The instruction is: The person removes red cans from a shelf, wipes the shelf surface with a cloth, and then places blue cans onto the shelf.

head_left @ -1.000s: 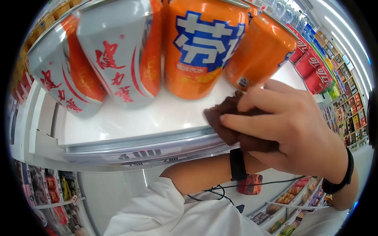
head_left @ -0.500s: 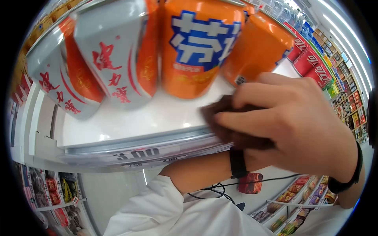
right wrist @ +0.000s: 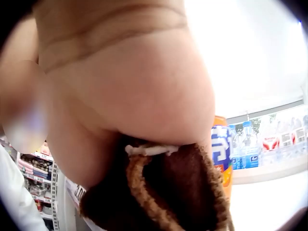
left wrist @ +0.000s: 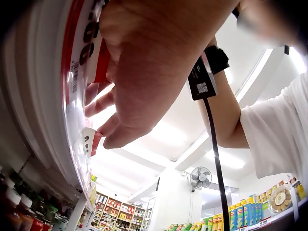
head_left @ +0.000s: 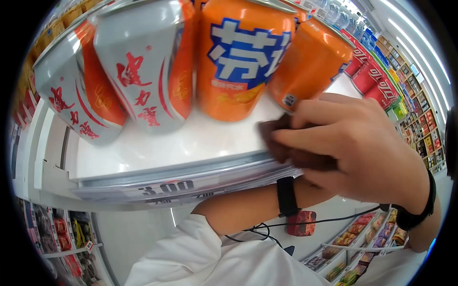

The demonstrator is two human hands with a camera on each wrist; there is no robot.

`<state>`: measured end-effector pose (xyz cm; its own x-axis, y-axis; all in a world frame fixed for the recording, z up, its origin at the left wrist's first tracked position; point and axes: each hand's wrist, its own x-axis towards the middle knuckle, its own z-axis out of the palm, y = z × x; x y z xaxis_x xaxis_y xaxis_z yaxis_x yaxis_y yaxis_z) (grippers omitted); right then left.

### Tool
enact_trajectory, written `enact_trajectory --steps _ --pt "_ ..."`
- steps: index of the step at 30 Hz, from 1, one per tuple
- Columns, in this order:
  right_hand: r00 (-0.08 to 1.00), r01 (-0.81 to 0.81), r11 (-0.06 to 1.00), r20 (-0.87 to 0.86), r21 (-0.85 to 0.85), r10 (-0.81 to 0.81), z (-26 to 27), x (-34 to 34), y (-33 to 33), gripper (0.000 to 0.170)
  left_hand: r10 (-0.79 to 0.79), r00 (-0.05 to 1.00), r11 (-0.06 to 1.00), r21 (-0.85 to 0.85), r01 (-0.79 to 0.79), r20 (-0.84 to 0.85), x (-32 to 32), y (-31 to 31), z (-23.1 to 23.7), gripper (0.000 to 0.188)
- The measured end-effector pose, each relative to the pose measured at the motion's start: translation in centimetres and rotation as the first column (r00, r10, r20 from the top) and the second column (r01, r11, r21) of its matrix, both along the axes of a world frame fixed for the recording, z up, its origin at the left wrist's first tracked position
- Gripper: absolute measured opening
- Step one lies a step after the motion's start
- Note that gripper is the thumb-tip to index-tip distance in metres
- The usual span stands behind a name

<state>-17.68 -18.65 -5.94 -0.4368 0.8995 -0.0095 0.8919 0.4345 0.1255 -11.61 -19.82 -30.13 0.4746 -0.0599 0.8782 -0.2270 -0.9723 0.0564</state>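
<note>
In the head view my right hand (head_left: 367,148) grips a bunched dark brown cloth (head_left: 276,138) over the front edge of a white shelf (head_left: 143,150). The right wrist view shows the cloth's thick, fuzzy hem (right wrist: 144,192) hanging below the palm. Just beyond these fingers stands an orange soda can (head_left: 305,66), with another orange can (head_left: 241,57) to its left. My left hand (left wrist: 149,72) is at the price strip (left wrist: 72,101) on the shelf edge, fingers extended beside red-and-white tags. In the head view the right hand and cloth hide it.
Two silver-and-orange cans (head_left: 143,71) stand farther left on the shelf. Red cola cans (head_left: 372,78) and water bottles are at the back right. A black cable (head_left: 324,220) runs below the forearms. Lower shelves with packets (head_left: 353,238) lie beneath.
My right hand and the cloth shift slightly left along the shelf front, then back right. The cans keep their places, and the left forearm stays nearly still.
</note>
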Motion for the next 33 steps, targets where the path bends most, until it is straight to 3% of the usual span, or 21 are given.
enact_trajectory --steps 3,6,9,12,15,19,20,24,25,27,28,29,31,33 --pt "0.994 -0.075 0.997 -0.079 0.014 0.076 -0.2 -1.1 0.2 0.035 -0.013 1.000 1.000 0.008 0.013 -0.007 -0.2 0.0 -0.2 0.009" --pt "0.998 0.059 0.998 0.025 -0.034 -0.058 0.7 -0.3 -0.2 0.036 -0.002 1.000 1.000 0.005 0.002 -0.002 -0.1 0.2 -0.2 0.009" --pt "0.992 0.123 0.990 -0.027 -0.072 -0.125 0.9 0.2 -0.1 0.036 -0.002 1.000 1.000 -0.004 0.002 0.002 -0.4 0.1 -0.3 0.009" --pt "0.999 0.054 0.996 0.013 -0.064 -0.053 0.4 -1.0 0.6 0.033 -0.009 1.000 1.000 0.006 0.009 -0.002 -0.7 0.0 -0.4 0.009" --pt "0.988 0.149 0.978 0.050 -0.145 -0.143 0.8 -1.1 0.4 0.033 0.002 1.000 1.000 0.009 -0.002 -0.001 -1.1 0.3 -0.5 0.008" --pt "0.991 0.075 0.997 -0.109 -0.028 -0.078 1.1 0.1 -1.1 0.027 0.053 0.997 0.999 0.004 -0.053 0.057 -1.9 0.9 1.0 0.008" --pt "0.996 0.032 0.997 -0.083 0.069 -0.027 0.8 0.4 -1.3 0.022 0.078 0.992 0.997 0.002 -0.079 0.096 -2.1 1.1 1.7 0.008" --pt "0.979 0.150 0.982 -0.157 0.112 -0.131 3.4 1.5 -3.3 0.026 0.177 0.925 0.984 -0.064 -0.165 0.335 -1.9 1.6 5.7 0.009" --pt "0.979 0.171 0.976 -0.139 0.138 -0.152 4.5 1.8 -3.7 0.032 0.184 0.887 0.982 -0.116 -0.148 0.424 -1.6 1.6 6.6 0.009" --pt "0.966 0.216 0.933 0.074 0.289 -0.246 6.1 3.2 -3.9 0.037 0.174 0.866 0.983 -0.137 -0.123 0.470 -0.7 1.9 7.9 0.009" --pt "0.980 0.135 0.897 0.076 0.421 -0.184 6.0 4.0 -3.4 0.041 0.412 0.908 0.862 0.293 -0.414 0.070 -2.7 2.7 10.8 0.014" --pt "0.919 0.206 0.865 0.213 0.458 -0.332 6.9 4.1 -3.4 0.033 0.363 0.932 0.879 0.331 -0.343 0.003 -2.2 2.9 11.1 0.019" --pt "0.951 0.301 0.839 -0.077 0.453 -0.300 6.4 4.2 -2.1 0.030 0.369 0.924 0.896 0.304 -0.324 -0.102 -3.3 2.8 12.2 0.019" --pt "0.943 0.329 0.855 -0.098 0.400 -0.317 6.2 4.1 -1.0 0.035 0.344 0.937 0.903 0.294 -0.313 -0.060 -3.2 2.9 12.1 0.016"
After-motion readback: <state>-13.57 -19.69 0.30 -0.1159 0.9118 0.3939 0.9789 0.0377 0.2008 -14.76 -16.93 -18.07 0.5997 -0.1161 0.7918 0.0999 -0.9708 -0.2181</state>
